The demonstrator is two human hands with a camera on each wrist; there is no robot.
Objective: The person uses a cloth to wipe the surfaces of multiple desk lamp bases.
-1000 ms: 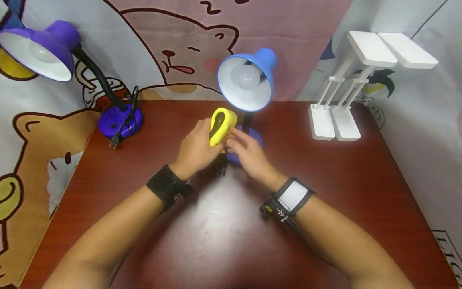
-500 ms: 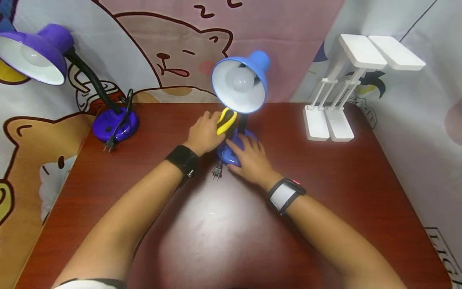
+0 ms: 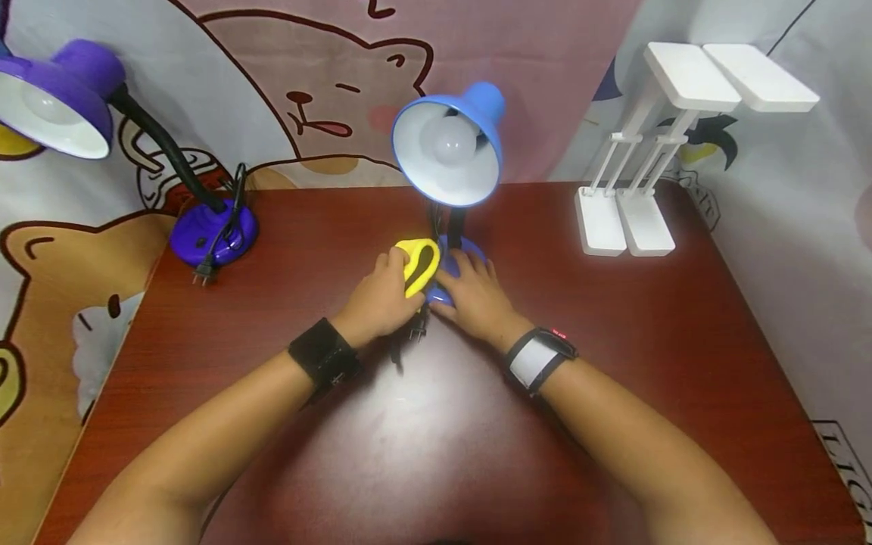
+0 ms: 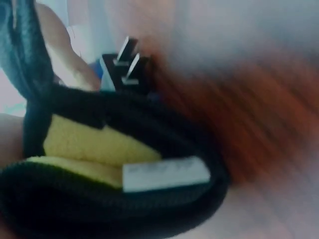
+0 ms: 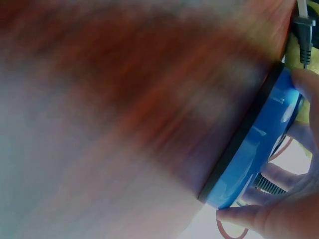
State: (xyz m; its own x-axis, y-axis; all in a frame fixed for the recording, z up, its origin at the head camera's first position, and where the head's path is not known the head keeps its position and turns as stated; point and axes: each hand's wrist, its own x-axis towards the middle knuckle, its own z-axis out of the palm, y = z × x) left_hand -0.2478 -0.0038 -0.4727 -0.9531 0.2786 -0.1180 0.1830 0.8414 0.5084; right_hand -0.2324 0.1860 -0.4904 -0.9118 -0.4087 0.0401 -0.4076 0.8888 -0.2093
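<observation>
My left hand (image 3: 384,295) grips a folded cloth (image 3: 424,261), yellow with a dark inner side, just left of the blue desk lamp's base. In the left wrist view the cloth (image 4: 84,144) shows yellow fleece, black edges and a white label. My right hand (image 3: 480,299) holds the round base (image 3: 441,295) of the blue desk lamp (image 3: 446,147), fingers spread over its top. The right wrist view shows the blue base (image 5: 254,142) between thumb and fingers. A plug (image 3: 418,327) hangs beside the base, near the left hand; its prongs (image 4: 132,57) show close up.
At the left stands a purple desk lamp (image 3: 213,231) with its cord coiled on it. Two white folding lamps (image 3: 623,219) stand at the right back. Cartoon-printed fabric (image 3: 327,83) hangs behind the brown tabletop (image 3: 613,363).
Earlier both hands were at the cloth. The right hand has since come down onto the lamp base and stayed; the left hand has brought the cloth down beside it, towards me.
</observation>
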